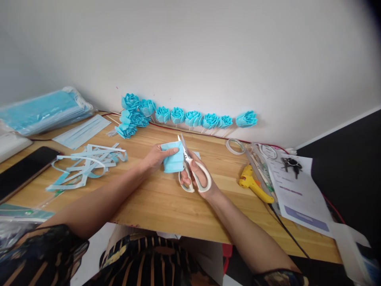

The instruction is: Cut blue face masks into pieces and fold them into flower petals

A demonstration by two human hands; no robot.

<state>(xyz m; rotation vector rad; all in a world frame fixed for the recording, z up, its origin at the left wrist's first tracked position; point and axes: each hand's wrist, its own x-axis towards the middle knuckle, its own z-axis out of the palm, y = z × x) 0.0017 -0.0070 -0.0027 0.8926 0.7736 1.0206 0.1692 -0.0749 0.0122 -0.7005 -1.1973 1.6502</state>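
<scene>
My left hand (156, 155) pinches a piece of light blue face-mask fabric (173, 162) over the middle of the table, thumb on top. In my right hand (198, 174) is a pair of scissors (204, 180) with white handles, its blades pointing away from me. The blades are parted a little at the tip and lie along the right edge of the fabric. Whether the fabric sits between the blades I cannot tell. A small pale piece (195, 155) shows behind my right hand, partly hidden.
Blue fabric flowers (193, 118) on sticks line the wall. Left are cut strips (86, 163), a flat mask (83, 131), a bag of masks (44, 109) and a phone (26, 171). Right are a tape roll (235, 146), a yellow glue gun (253, 183), keys (292, 165) and paper (297, 194).
</scene>
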